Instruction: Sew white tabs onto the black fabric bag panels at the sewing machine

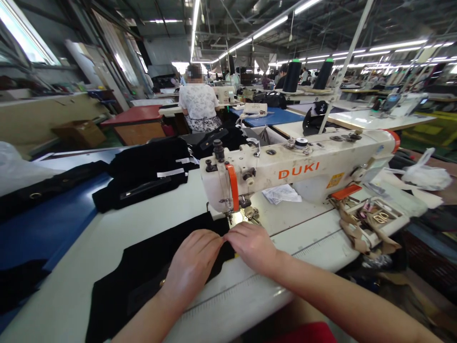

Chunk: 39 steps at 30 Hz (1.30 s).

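Note:
A large black fabric piece [143, 262] lies on the white sewing table, its right end by the needle area of the sewing machine [300, 162]. My left hand [194, 259] rests over this fabric with its fingers bent and pressed together. Touching it at the fingertips, my right hand [252, 245] is closed just in front of the lit presser foot. Both sets of fingertips meet at the fabric's edge; what they pinch is too small to make out.
Black pieces with white strips [150, 166] are stacked behind on the left. White paper slips [282, 194] lie under the machine arm. A tray [392, 221] of metal buckles stands at the right. Further back, a person [199, 102] sits facing away.

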{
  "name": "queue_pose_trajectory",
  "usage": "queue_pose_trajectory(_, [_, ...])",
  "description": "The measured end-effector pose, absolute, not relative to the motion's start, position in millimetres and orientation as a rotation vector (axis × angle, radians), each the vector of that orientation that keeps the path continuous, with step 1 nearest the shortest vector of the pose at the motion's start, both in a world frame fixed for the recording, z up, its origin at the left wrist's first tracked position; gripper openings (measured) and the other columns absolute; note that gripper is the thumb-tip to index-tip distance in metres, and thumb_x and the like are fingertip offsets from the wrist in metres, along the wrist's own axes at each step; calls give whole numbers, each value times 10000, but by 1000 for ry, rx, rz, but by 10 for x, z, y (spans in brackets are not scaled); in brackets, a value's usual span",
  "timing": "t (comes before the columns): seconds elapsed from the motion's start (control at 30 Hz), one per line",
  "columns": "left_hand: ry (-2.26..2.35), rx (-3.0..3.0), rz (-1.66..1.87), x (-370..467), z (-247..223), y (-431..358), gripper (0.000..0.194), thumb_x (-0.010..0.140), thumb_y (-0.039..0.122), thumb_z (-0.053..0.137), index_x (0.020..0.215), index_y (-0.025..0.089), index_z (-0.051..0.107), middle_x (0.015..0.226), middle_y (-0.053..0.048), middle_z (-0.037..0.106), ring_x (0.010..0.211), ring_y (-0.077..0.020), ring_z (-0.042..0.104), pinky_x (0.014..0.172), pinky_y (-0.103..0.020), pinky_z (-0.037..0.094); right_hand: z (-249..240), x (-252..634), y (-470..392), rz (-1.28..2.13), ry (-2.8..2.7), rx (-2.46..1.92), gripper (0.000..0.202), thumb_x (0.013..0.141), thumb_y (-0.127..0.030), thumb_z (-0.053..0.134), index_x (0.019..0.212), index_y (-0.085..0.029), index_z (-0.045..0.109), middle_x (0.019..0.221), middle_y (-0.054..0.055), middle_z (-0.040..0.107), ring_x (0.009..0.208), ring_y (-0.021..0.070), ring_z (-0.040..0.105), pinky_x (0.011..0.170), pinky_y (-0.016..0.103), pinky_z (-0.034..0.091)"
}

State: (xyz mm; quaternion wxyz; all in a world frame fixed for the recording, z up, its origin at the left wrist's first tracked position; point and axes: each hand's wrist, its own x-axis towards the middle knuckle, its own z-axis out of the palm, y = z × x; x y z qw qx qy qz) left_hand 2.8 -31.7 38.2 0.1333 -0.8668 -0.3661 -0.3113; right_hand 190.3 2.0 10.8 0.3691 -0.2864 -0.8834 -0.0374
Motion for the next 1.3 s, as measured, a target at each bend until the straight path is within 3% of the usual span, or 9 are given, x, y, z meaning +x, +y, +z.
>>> queue_pose_trajectory(0.33, [-1118, -2696, -781, -106, 171, -51, 251, 955, 135, 412, 869, 156, 647, 862, -52, 681, 805, -170, 619, 775, -314, 547, 35, 2038, -157, 29, -2517, -630, 187, 958, -177, 494, 972, -156, 679, 1022, 74, 697, 972, 187, 597, 901, 310, 488])
queue_pose_trajectory(0.67, [-1030, -2776, -344, -150, 148, -3, 299, 856, 29, 492, 1076, 171, 638, 977, -61, 685, 900, -201, 634, 822, -344, 541, -21, 2058, -230, 49, -2568, -636, 206, 968, -172, 470, 1021, -120, 662, 1108, 101, 671, 1053, 205, 573, 943, 332, 462])
queue_pose_trajectory(1.3, [-853, -2733, -589, -102, 120, 7, 296, 943, 89, 371, 1055, 130, 641, 1011, -79, 724, 958, -191, 674, 888, -356, 565, -8, 2063, -244, 86, -2589, -658, 187, 947, -150, 490, 1023, -123, 658, 1143, 111, 663, 1062, 202, 564, 964, 343, 454])
